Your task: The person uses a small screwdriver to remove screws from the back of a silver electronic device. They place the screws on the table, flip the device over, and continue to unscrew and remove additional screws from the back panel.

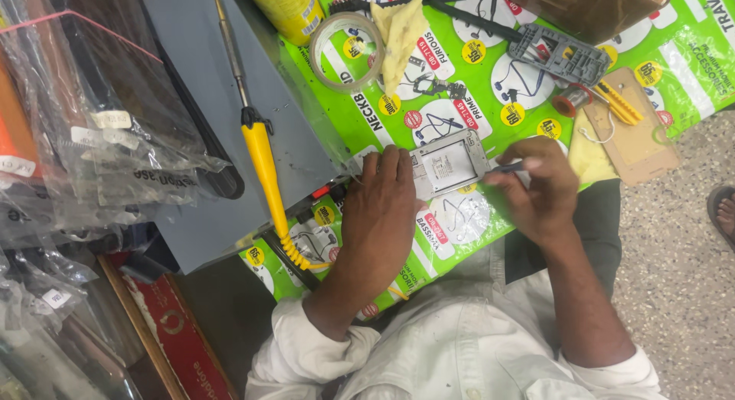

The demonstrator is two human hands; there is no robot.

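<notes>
Phone [448, 164] flat, long axis left-right, left hand [380, 208] steadying.

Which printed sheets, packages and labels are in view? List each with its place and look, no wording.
Printed sheet: covers the worktop, bright green with white circles and red badges.
Clear packets: stacked at far left, see-through plastic with small white labels.
Yellow can: top edge, cylindrical.
Opened phone: centre, grey frame, white label inside, between the left hand and right hand.

Green printed mat [689, 55]; yellow-handled soldering iron [264, 166]; grey box [230, 124]; silver-grey opened phone [448, 164]; yellow sponge [402, 36].
</notes>
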